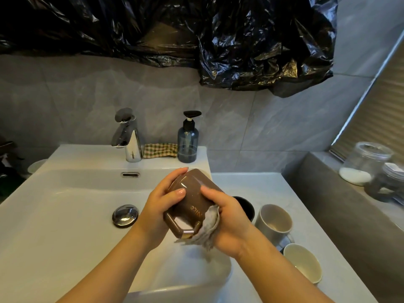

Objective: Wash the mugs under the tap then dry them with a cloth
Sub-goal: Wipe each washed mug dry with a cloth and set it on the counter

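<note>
**Brown mug held between both hands over the sink**

The brown mug (192, 197) lies tilted on its side between the hands, above the right edge of the sink (65, 193). The left hand (161, 204) grips its left flank, fingers curled over the top. The right hand (227, 217) clasps a grey cloth (207, 230) against the mug's right side. Both forearms reach in from below. A black mug (247, 207), a grey mug (274, 221) and a cream mug (302, 262) stand on the table (262, 186) to the right.

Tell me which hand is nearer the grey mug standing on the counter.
Right. The right hand, holding the cloth against the brown mug, is just beside the grey mug; the left hand grips the brown mug's far side, over the basin.
</note>
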A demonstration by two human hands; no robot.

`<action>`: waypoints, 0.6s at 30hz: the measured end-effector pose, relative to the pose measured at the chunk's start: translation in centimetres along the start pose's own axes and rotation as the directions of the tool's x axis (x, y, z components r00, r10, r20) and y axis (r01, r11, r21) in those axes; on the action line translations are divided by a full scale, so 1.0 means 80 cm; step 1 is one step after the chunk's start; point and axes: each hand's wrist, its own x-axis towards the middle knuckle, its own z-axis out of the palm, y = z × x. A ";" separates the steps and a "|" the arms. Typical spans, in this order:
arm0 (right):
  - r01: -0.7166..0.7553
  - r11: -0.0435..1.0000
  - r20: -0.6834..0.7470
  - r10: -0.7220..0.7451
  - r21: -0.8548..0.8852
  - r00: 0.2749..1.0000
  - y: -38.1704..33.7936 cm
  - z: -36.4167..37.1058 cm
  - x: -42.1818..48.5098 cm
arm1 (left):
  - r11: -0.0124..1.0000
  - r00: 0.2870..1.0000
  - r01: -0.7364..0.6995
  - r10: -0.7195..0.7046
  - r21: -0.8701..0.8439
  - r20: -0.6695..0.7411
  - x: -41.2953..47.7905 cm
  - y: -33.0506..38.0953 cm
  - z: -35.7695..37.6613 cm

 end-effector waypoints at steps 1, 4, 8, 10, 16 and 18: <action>-0.003 0.999 -0.015 0.003 -0.048 1.000 -0.001 0.000 -0.002 | 0.999 1.000 0.003 -0.004 0.048 0.027 -0.002 -0.002 -0.004; -0.011 0.826 -0.148 -0.088 -0.563 0.985 -0.002 -0.008 -0.004 | 0.962 0.961 0.197 -0.228 0.188 0.156 -0.007 -0.005 -0.022; 0.057 -0.465 0.158 -0.182 -0.883 0.971 0.016 -0.002 0.000 | 0.840 0.843 0.537 -0.531 -0.081 0.089 -0.004 0.001 -0.027; 0.141 -0.637 0.311 -0.162 -0.758 0.937 0.033 -0.001 0.006 | 0.836 0.843 0.527 -0.538 -0.150 -0.034 0.001 0.000 -0.018; -0.069 0.677 -0.156 -0.069 -0.733 0.985 0.037 0.005 0.011 | 0.940 0.916 0.333 -0.340 -0.066 -0.214 0.002 -0.004 -0.001; 0.004 0.954 -0.133 -0.045 -0.299 0.990 0.033 0.002 0.015 | 0.974 0.952 0.227 -0.225 -0.014 -0.206 0.002 -0.005 -0.002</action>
